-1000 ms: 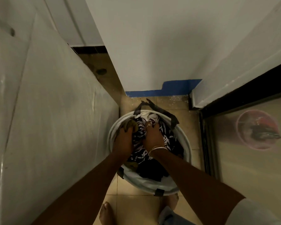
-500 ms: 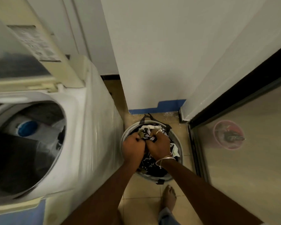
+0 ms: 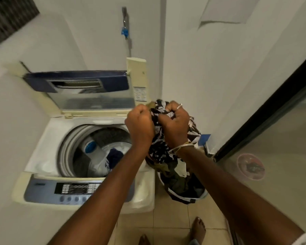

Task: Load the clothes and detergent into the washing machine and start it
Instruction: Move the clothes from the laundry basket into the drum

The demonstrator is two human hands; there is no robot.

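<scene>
gripping crumpled leaf-print cloth [image 3: 159, 147], left hand [image 3: 140, 126], right hand [image 3: 175, 124]

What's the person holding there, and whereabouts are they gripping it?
Both the left hand and right hand clutch a bundle of black-and-white patterned clothes by its bunched top.

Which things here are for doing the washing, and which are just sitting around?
For the washing:
- left hand and right hand, both gripping the patterned clothes
- laundry basket on the floor
- washing machine, lid up
- control panel
- dark garment already in the drum

Just sitting around:
- blue tap on the wall
- pink tub behind the glass door
</scene>
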